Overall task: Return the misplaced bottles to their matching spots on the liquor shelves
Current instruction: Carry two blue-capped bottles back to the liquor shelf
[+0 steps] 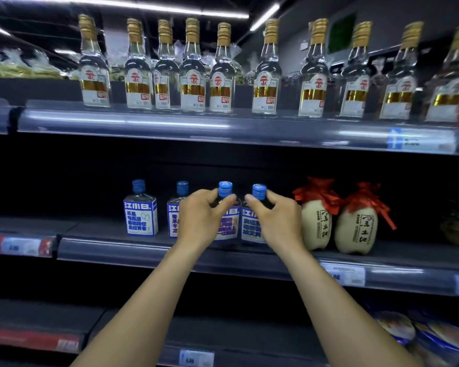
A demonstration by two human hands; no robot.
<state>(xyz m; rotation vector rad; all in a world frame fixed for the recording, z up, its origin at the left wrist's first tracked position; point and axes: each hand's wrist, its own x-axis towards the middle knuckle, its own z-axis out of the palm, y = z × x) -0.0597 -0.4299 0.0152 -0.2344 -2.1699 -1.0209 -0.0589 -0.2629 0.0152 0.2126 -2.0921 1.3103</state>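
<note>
- left hand (200, 218) gripped the neck of one blue-capped bottle (227, 219) on the middle shelf (143, 251).
- right hand (277, 221) gripped the neighbouring blue-capped bottle (252, 223), touching the first.

A row of tall bottles (192, 83) stands along the top shelf (143, 123), some with another bottle behind them. On the middle shelf (117, 250) below, four small bottles stand side by side near the front edge. The first small bottle (140, 215) is farthest left, with the second small bottle (173, 221) to its right. Next come the third small bottle (227, 223) and the fourth small bottle (251, 223), close together. The left hand (199, 218) reaches in front of the second and grips the third by its neck. The right hand (278, 218) grips the fourth's neck. Just right of it stand the left jar (316, 223) and the right jar (355, 229), side by side. Packaged goods (421, 337) lie on the bottom shelf (51, 319), far right.
</note>
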